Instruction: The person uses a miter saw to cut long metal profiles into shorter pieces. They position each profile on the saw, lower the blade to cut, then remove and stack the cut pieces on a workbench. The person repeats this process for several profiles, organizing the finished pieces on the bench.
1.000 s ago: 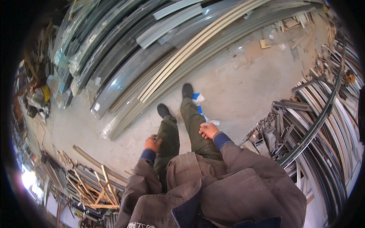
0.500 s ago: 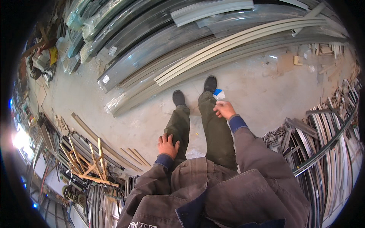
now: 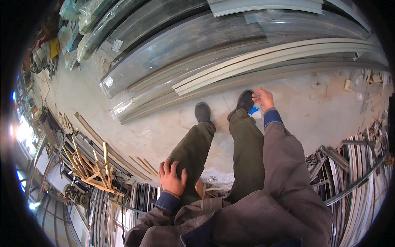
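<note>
My left hand [image 3: 173, 179] rests on my left trouser leg [image 3: 192, 150] near the knee, its fingers spread and holding nothing. Beside my right shoe [image 3: 245, 101], my right hand [image 3: 264, 98] reaches forward with its fingers curled together. What they hold, if anything, is too small to make out. Just below that hand a small blue and white piece [image 3: 253, 110], like a packet or scrap, shows on the floor, partly covered by the leg and wrist. Ahead of both shoes lie long cream profiles [image 3: 263, 64] on top of grey, film-wrapped ones [image 3: 193, 45].
Wooden trestle-like frames [image 3: 96, 164] and long strips stand at the left. Dense racks of metal profiles [image 3: 354, 177] fill the right side. Thin sticks [image 3: 142, 165] lie on the concrete floor [image 3: 164, 131]. Scrap pieces [image 3: 372, 80] are scattered at the far right.
My right hand has reached farther forward and to the right, up beside my shoe. My left hand stays on the leg. The view has shifted as my body leans.
</note>
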Demonstrator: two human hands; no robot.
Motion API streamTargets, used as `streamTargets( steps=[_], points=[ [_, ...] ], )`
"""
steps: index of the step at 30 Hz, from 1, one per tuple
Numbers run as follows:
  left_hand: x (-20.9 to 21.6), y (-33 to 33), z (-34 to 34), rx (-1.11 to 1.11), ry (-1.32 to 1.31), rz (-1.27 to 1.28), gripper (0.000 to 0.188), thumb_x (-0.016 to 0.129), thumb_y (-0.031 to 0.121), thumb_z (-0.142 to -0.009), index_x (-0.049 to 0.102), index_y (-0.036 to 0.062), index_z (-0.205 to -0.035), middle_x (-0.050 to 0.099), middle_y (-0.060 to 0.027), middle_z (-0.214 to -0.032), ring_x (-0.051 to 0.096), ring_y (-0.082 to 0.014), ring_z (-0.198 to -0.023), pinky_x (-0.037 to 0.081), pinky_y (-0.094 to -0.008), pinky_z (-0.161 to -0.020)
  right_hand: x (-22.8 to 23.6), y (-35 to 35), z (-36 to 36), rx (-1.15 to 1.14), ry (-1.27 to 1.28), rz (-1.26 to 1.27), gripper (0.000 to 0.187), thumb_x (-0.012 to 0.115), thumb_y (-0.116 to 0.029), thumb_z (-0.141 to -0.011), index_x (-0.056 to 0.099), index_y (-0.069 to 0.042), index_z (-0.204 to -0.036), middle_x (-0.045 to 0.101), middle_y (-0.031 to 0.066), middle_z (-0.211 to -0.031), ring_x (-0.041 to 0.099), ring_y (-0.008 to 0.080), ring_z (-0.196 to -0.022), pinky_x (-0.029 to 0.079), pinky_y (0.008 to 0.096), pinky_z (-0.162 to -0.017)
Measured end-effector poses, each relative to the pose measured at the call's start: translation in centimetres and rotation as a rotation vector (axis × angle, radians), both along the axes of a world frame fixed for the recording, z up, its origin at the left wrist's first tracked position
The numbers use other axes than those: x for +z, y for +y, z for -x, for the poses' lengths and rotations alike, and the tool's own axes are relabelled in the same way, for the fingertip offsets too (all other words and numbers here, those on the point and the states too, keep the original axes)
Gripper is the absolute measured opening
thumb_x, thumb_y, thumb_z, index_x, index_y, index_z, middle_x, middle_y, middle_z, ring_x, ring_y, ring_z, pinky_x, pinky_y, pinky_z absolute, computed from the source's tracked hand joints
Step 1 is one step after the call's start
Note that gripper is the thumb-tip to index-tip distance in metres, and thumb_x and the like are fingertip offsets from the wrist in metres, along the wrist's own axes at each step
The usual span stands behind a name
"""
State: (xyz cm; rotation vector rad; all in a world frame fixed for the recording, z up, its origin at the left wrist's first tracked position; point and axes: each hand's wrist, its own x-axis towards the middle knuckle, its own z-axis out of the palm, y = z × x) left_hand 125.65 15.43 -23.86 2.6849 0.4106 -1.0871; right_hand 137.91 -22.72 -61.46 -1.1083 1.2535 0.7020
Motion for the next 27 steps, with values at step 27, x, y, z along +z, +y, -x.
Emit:
streamTargets(
  steps=[27],
  points=[
    [3.3,-1.6,3.9,-0.011,0.014,0.143,0.046,0.069,0.034,-0.083,0.058,0.0064,-0.118,0.057,-0.0175,-0.122,0.046,-0.0415,-0.120,0.038,-0.0526,-0.102,20.5,0.7,-0.3,-0.145,0.006,0.229,0.026,0.073,-0.026,-0.083,0.063,-0.002,-0.082,0.056,0.0050,-0.065,0.048,0.0156,-0.044,0.036,0.0294,-0.039]
  ],
)
